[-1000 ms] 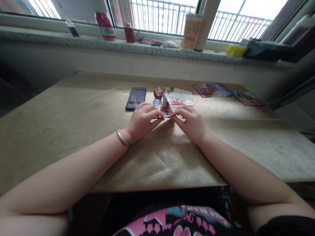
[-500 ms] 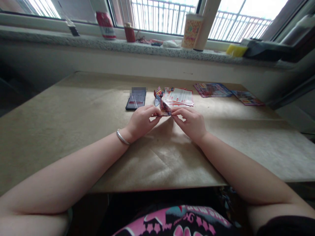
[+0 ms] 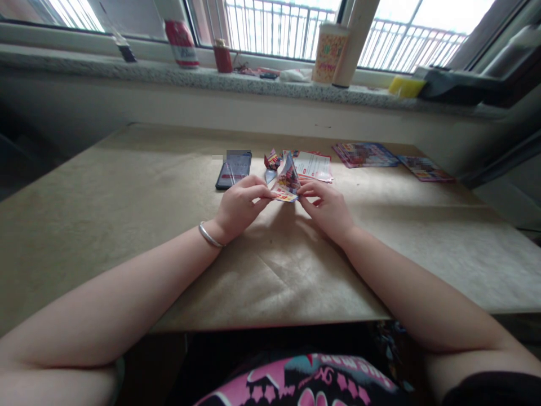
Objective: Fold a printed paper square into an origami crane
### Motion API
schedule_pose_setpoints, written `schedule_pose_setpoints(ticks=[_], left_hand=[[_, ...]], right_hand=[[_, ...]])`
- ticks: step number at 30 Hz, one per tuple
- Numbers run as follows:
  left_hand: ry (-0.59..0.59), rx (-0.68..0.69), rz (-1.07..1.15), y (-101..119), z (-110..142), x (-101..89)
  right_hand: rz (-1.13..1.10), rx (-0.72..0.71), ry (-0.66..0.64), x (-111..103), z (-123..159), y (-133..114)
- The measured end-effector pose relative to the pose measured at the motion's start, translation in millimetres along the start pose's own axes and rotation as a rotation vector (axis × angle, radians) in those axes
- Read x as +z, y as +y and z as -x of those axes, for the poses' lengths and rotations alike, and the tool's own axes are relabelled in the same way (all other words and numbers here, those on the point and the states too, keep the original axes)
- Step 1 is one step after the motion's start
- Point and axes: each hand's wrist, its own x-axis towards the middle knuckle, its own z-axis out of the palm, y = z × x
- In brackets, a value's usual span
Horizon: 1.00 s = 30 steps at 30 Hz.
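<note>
A person's left hand (image 3: 242,206), a silver bangle (image 3: 210,235) at its wrist, and right hand (image 3: 327,210) pinch a folded printed paper (image 3: 287,181) between them, above a beige wooden tabletop (image 3: 105,220) at the frame's centre. The fingers of each hand sit close together and curl inward, their tips clamped on opposite lower edges of the paper; the fingertips hide those edges, so the fold there is hard to make out. The paper rises in a tilted point, its glossy print too small to read. Just beyond it lie a small folded paper piece (image 3: 273,160) and a red-and-white printed sheet (image 3: 313,167), partly behind the folded paper. Upper left of the hands, a smartphone (image 3: 233,171) lies with its screen washed out by glare and a blurred patch over its top end. Two printed leaflets (image 3: 366,155) (image 3: 425,168) lie toward the upper right, their covers pixelated. Along the top of the frame, a granite windowsill (image 3: 203,79) holds a red-and-white can (image 3: 181,44), a patterned cup (image 3: 329,53) and a yellow sponge (image 3: 406,86). A pink-printed dark top (image 3: 296,380) is cut off by the bottom edge.
</note>
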Motion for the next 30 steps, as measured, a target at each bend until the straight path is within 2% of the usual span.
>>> schedule_pose_setpoints(ticks=[3,8,14,16,21,24,27,30], left_hand=[[-0.001,0.033,-0.01,0,0,0.9],[0.033,0.085,0.032,0,-2,1.7],[0.023,0.026,0.061,-1,-2,1.2],[0.029,-0.002,0.054,-1,-1,0.8],[0.062,0.003,0.055,-1,-2,0.9],[0.051,0.04,0.064,0,-2,1.0],[0.021,0.082,0.089,2,-2,0.0],[-0.036,0.087,0.114,5,-2,-1.8]], right_hand=[[-0.018,0.037,-0.032,2,1,4],[-0.032,-0.031,-0.022,-1,0,3],[-0.167,-0.063,-0.03,-1,0,-3],[-0.235,-0.01,-0.031,1,0,-2],[-0.288,0.244,0.05,7,-3,5],[-0.377,0.377,0.008,10,-4,9],[-0.501,0.455,-0.051,12,-5,11],[-0.516,0.481,-0.048,13,-5,12]])
